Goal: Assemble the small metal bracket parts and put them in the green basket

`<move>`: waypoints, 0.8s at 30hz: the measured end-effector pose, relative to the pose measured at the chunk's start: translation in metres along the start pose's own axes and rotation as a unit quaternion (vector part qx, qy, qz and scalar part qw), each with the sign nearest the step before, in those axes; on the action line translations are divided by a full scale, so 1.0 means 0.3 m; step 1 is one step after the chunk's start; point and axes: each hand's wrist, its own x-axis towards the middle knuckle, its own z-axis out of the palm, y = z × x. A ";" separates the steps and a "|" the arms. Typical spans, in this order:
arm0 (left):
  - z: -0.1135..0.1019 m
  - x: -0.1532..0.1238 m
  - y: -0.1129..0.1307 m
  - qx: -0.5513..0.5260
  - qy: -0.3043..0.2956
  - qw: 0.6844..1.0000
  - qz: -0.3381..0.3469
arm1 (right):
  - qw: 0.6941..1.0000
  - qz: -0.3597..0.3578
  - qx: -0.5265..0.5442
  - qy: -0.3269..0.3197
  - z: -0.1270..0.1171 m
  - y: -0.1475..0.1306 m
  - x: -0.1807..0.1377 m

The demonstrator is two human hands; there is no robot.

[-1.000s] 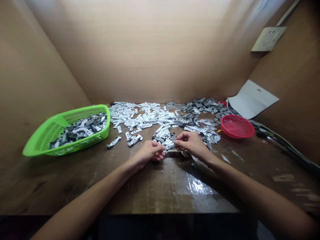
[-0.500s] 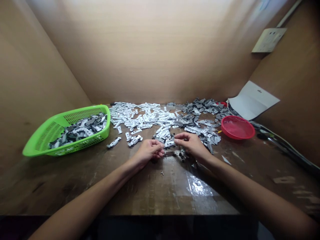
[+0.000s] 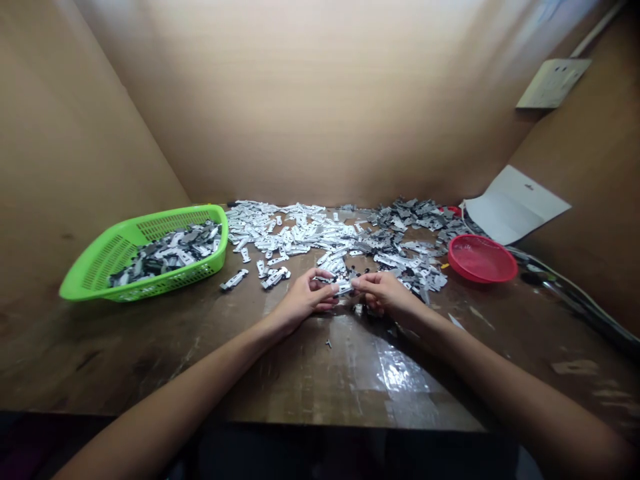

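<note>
A small white plastic toy car body [image 3: 343, 287] is held between both hands just in front of the piles. My left hand [image 3: 311, 298] pinches its left end between thumb and fingers. At its right end, my right hand [image 3: 387, 293] closes thumb and forefinger on it. Small black pieces [image 3: 358, 309] lie below the right fingers, partly hidden by them. Behind the hands spreads a pile of white car bodies [image 3: 295, 237]. Grey and dark flat parts [image 3: 415, 215] are heaped to the right of it.
A green plastic basket [image 3: 145, 291] with grey, white and black parts stands at the left. To the right are a red bowl [image 3: 483, 260], a white card [image 3: 515, 205] and cables. Two assembled-looking pieces [image 3: 276, 277] lie left of my hands. A tiny part [image 3: 329, 344] lies in front.
The left fingers have shifted their grip, with the forefinger now raised above the piece. My right fingers have curled in closer to its right end. The whole view has shifted slightly.
</note>
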 end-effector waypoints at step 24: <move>-0.021 0.016 0.009 -0.190 -0.035 0.976 -0.101 | 0.998 -0.044 -0.023 -0.027 0.049 -0.009 -0.021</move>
